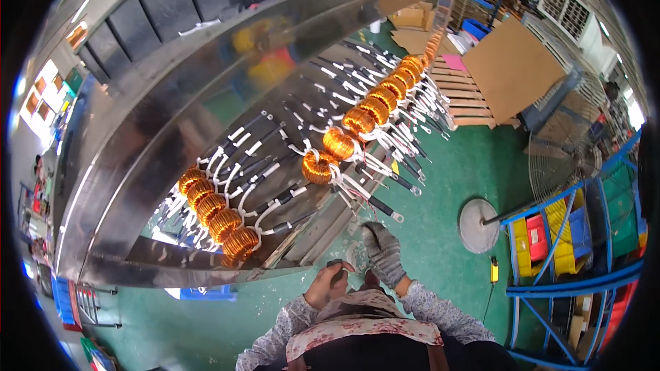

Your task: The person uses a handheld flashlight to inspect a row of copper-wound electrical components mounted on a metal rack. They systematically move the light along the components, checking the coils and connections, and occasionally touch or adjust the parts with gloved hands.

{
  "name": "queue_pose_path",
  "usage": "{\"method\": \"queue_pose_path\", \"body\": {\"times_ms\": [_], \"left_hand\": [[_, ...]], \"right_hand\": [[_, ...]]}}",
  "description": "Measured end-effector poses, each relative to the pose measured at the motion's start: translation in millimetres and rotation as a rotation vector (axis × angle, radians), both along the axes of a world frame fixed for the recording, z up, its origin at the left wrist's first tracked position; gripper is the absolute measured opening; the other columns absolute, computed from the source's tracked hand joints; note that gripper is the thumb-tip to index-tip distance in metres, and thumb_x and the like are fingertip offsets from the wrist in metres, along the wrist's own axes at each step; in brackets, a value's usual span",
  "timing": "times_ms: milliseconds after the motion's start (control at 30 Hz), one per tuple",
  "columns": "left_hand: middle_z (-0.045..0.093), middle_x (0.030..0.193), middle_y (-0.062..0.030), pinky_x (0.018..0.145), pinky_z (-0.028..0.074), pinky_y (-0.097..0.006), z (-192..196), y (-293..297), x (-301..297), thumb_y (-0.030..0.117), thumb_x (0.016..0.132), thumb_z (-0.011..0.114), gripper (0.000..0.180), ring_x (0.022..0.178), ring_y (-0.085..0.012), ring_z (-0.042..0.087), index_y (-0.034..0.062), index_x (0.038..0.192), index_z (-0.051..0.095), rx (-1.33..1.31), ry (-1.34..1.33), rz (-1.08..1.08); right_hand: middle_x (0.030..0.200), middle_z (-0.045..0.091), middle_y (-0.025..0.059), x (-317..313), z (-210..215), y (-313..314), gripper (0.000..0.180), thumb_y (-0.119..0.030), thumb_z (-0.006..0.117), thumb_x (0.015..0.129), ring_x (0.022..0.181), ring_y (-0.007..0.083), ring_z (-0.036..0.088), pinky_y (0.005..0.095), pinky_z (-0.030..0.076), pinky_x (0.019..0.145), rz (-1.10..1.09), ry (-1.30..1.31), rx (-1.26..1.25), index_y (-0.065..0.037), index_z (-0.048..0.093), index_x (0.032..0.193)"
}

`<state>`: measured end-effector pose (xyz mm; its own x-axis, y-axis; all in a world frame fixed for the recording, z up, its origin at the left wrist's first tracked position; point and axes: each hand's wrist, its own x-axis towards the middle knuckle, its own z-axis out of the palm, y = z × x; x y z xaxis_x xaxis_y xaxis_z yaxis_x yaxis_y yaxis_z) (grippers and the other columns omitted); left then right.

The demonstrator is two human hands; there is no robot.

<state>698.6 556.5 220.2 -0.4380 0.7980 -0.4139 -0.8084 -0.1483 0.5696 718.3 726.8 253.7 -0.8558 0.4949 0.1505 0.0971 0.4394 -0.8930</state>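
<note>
My left hand [326, 286], bare, is closed with its fingers curled round a small dark grey thing that I cannot make out. Beside it, my right hand [385, 255] wears a grey knitted glove. Its fingers stretch forward, with nothing visible in them. Both hands are low in front of my body, just short of the metal bench. Nearest to them on the bench is a copper-wound ring coil [318, 167], whose white-sleeved leads end in black sleeves and a metal lug [397, 218]. More such coils run away from it in a row.
A second row of coils [224, 224] lies at the left of the shiny metal bench [130, 165]. On the right stand a pedestal fan [565, 154] and a blue rack [570, 275] with coloured bins. Beyond the bench is a wooden pallet [471, 99] with a cardboard sheet [515, 62].
</note>
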Motion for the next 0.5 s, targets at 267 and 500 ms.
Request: {"method": "queue_pose_path", "body": {"times_ms": [267, 500], "left_hand": [[0.030, 0.052, 0.0052, 0.043, 0.029, -0.021, 30.5, 5.7, -4.7, 0.029, 0.097, 0.035, 0.034, 0.044, -0.0054, 0.026, 0.0013, 0.105, 0.052, -0.178, 0.233, 0.004], [0.033, 0.055, 0.0034, 0.040, 0.023, -0.022, 4.3, 3.3, -5.2, 0.028, 0.097, 0.037, 0.031, 0.043, -0.0052, 0.027, 0.0013, 0.098, 0.051, -0.128, 0.218, -0.015]], "right_hand": [[0.091, 0.060, 0.0207, -12.8, -5.9, 0.8, 0.027, -0.026, 0.045, 0.090, 0.087, 0.0396, 0.057, 0.0435, 0.045, 0.074, 0.029, -0.058, -0.072, -0.005, 0.057, 0.103], [0.082, 0.061, 0.0199, -39.5, -35.1, 4.9, 0.025, -0.023, 0.049, 0.090, 0.074, 0.0363, 0.058, 0.0395, 0.046, 0.065, -0.003, 0.217, 0.016, -0.002, 0.059, 0.097]]}}
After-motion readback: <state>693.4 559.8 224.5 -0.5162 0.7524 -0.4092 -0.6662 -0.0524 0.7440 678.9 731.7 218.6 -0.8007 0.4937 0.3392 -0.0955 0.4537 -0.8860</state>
